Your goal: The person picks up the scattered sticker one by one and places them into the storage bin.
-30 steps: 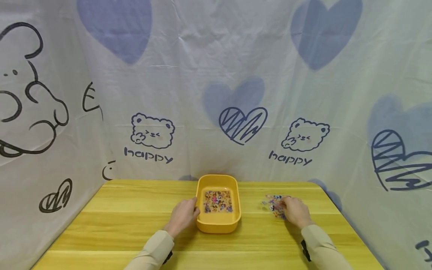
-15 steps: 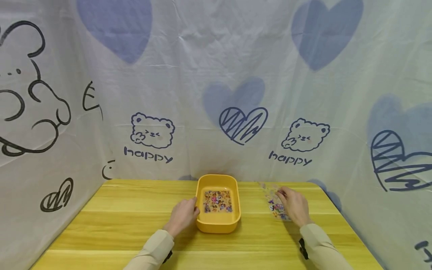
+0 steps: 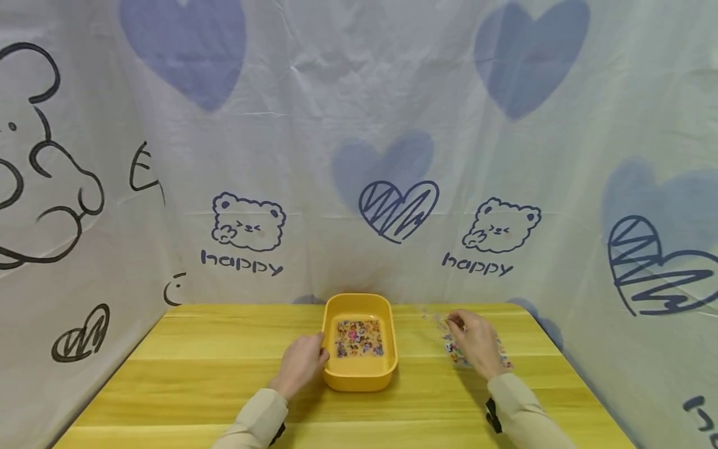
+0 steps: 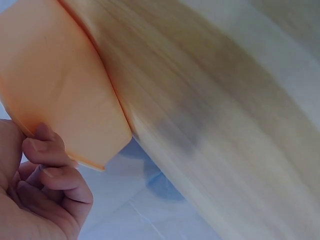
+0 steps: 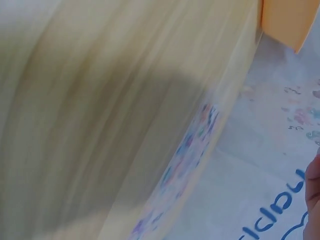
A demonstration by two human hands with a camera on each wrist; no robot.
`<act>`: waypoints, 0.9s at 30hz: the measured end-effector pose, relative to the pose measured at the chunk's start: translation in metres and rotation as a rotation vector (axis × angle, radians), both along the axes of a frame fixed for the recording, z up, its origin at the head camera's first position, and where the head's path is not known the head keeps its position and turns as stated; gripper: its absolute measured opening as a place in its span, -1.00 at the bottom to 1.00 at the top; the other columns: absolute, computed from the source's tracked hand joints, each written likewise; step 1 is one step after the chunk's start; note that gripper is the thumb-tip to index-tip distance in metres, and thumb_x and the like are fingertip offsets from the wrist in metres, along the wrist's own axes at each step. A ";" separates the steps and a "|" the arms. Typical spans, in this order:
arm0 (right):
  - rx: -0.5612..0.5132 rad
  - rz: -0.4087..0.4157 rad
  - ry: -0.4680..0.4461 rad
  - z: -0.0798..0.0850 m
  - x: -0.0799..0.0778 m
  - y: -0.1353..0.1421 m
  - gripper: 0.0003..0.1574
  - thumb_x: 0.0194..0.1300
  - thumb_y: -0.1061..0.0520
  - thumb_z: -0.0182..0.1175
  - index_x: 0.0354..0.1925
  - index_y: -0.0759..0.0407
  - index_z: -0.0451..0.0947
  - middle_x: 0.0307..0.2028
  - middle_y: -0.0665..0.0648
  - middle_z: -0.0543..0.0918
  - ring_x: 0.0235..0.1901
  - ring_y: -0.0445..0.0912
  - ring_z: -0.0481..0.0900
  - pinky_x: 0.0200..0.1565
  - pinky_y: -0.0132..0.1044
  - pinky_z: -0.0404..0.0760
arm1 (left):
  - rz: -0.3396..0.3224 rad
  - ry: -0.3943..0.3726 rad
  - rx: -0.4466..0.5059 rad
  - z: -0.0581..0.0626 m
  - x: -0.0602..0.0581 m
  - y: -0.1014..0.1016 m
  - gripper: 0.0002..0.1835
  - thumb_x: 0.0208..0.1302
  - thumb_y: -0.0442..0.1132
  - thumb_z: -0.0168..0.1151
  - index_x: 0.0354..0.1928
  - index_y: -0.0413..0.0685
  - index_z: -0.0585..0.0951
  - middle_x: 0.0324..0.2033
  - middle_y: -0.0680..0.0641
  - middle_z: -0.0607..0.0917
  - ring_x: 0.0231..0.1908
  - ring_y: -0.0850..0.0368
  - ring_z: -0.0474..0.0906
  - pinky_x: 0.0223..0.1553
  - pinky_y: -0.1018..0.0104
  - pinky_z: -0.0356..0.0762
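Observation:
A yellow plastic bin [image 3: 360, 383] stands mid-table, with a sheet of small colourful prints [image 3: 359, 338] lying flat on its floor. My left hand [image 3: 300, 363] grips the bin's left rim, fingers curled over the edge; the left wrist view shows them against the bin's wall [image 4: 70, 80]. To the right of the bin, my right hand [image 3: 475, 343] pinches a clear sticker sheet [image 5: 302, 117] with small coloured figures, raised off the table. Another sticker sheet [image 5: 182, 170] lies on the table below, partly covered by that hand in the head view.
The yellow wood-grain table [image 3: 224, 374] ends at a white cloth backdrop [image 3: 314, 249] printed with hearts, bears and lettering. The same cloth hangs along the left and right sides.
My right hand has lifted a clear sticker sheet from the table and moved slightly left with it, uncovering a sheet underneath. My left hand keeps its grip on the bin.

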State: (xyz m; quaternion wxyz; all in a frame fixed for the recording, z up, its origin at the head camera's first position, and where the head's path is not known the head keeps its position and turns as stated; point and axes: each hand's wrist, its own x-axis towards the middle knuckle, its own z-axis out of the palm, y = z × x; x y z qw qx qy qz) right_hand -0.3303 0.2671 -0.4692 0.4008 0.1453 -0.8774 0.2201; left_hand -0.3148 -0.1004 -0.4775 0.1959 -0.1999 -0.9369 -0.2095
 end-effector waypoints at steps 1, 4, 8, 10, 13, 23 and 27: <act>0.004 -0.003 0.016 0.001 0.000 -0.003 -0.90 0.05 0.15 0.31 -0.37 0.06 0.60 -0.47 -0.06 0.61 -0.53 -0.24 0.50 -0.53 -0.34 0.46 | 0.001 -0.003 0.003 0.000 0.000 0.000 -0.95 0.03 -0.36 0.12 -0.49 -0.08 0.46 -0.73 0.09 0.34 -0.72 0.25 0.24 -0.72 0.43 0.22; 0.007 -0.021 0.043 0.004 0.001 -0.011 -0.90 0.03 0.09 0.33 -0.39 0.03 0.62 -0.47 -0.05 0.64 -0.58 -0.24 0.48 -0.58 -0.36 0.41 | 0.010 -0.011 0.013 0.000 0.000 0.000 -0.91 0.04 -0.36 0.12 -0.53 -0.06 0.44 -0.73 0.08 0.35 -0.71 0.24 0.25 -0.71 0.42 0.23; -0.010 -0.028 0.035 0.008 0.002 -0.020 -0.88 0.09 0.08 0.28 -0.33 0.03 0.64 -0.50 -0.07 0.63 -0.66 -0.29 0.38 -0.65 -0.41 0.31 | 0.015 -0.014 0.024 0.002 0.000 0.001 -0.89 0.04 -0.36 0.12 -0.55 -0.06 0.43 -0.73 0.07 0.36 -0.71 0.23 0.25 -0.71 0.41 0.23; -0.027 -0.001 0.020 0.010 0.002 -0.024 -0.86 0.13 0.10 0.24 -0.29 0.06 0.65 -0.56 -0.09 0.59 -0.72 -0.29 0.32 -0.70 -0.42 0.27 | 0.017 -0.010 0.022 0.002 0.000 0.001 -0.89 0.04 -0.37 0.12 -0.55 -0.06 0.43 -0.73 0.07 0.36 -0.71 0.23 0.25 -0.71 0.42 0.23; -0.056 0.024 0.006 0.014 0.003 -0.029 -0.87 0.17 0.09 0.20 -0.28 0.03 0.64 -0.62 -0.13 0.53 -0.78 -0.30 0.26 -0.76 -0.41 0.23 | 0.019 -0.015 0.020 0.001 0.001 0.002 -0.90 0.04 -0.37 0.12 -0.55 -0.06 0.44 -0.73 0.07 0.35 -0.71 0.23 0.25 -0.71 0.42 0.23; -0.088 0.017 0.058 0.025 -0.002 -0.045 -0.86 0.14 0.06 0.24 -0.32 0.03 0.68 -0.61 -0.06 0.63 -0.76 -0.36 0.38 -0.76 -0.47 0.30 | 0.044 -0.015 -0.003 0.000 0.001 0.003 -0.87 0.05 -0.34 0.14 -0.57 -0.03 0.42 -0.74 0.07 0.34 -0.73 0.23 0.23 -0.72 0.41 0.20; -0.148 0.079 0.021 0.031 -0.003 -0.053 -0.84 0.16 0.08 0.21 -0.28 0.06 0.67 -0.56 -0.07 0.66 -0.65 -0.32 0.51 -0.67 -0.47 0.43 | 0.038 0.001 -0.005 -0.001 0.002 0.002 -0.87 0.04 -0.34 0.14 -0.57 -0.04 0.42 -0.74 0.07 0.34 -0.72 0.22 0.24 -0.72 0.40 0.20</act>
